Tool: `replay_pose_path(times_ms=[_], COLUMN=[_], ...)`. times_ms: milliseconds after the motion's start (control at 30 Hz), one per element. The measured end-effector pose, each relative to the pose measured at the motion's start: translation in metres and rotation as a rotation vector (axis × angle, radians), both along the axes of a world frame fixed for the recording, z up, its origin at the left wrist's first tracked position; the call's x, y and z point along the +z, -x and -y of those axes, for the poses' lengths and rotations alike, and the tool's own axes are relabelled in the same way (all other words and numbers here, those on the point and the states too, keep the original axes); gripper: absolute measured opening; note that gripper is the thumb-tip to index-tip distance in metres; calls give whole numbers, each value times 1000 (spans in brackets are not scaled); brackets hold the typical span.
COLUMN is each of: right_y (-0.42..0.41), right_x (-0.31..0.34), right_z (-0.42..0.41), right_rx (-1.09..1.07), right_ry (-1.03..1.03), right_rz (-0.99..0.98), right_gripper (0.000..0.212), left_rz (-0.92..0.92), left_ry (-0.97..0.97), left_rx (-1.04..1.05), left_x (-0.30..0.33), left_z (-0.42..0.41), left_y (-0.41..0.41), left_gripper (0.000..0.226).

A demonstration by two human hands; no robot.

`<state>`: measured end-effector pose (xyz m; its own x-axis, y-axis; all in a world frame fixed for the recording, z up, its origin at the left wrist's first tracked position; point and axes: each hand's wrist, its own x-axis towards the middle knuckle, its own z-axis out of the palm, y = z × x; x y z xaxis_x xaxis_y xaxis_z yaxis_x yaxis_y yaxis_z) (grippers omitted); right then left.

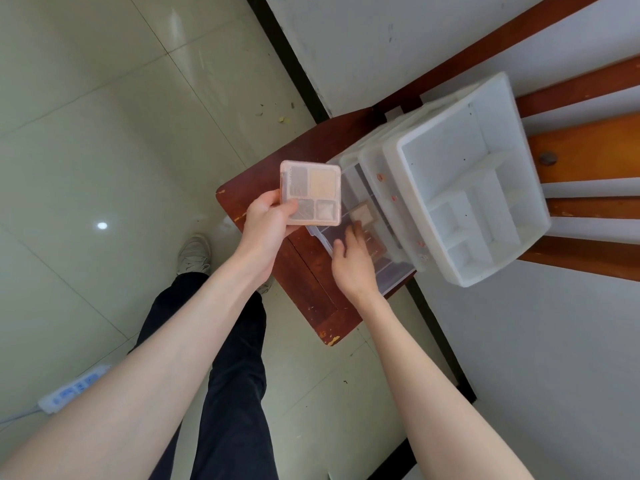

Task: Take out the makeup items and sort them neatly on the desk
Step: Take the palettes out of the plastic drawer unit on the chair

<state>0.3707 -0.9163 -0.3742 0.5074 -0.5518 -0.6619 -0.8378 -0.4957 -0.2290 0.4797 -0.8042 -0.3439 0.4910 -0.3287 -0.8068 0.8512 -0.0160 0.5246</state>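
Observation:
My left hand [268,218] grips a pink square makeup palette [310,192] by its lower left corner and holds it up above the desk's edge. The palette shows four shade pans under a clear lid. My right hand [351,258] reaches into the pulled-out clear drawer [391,282] of a white plastic organizer [460,174]. Its fingers touch a small beige compact [360,213] lying inside the drawer. Whether the fingers close on the compact is not visible.
The organizer stands on a small reddish-brown wooden desk [311,296] against a white wall. Its top tray has several empty compartments. Below are a tiled floor, my dark trousers and shoe [194,252], and a white power strip [74,389] at lower left.

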Motion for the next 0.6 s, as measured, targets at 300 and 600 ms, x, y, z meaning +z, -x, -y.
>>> replay_pose_path(times_ms=[300, 600], right_y=[14, 18], right_x=[-4, 1], right_z=[31, 24], right_rx=[21, -39], right_ry=[144, 255], right_rz=[-150, -86], right_gripper=[60, 43], left_rz=[-14, -39], left_ry=[-1, 27], left_rx=[-26, 1], left_x=[-4, -10], left_z=[0, -2], left_y=[0, -1], left_gripper=[32, 33])
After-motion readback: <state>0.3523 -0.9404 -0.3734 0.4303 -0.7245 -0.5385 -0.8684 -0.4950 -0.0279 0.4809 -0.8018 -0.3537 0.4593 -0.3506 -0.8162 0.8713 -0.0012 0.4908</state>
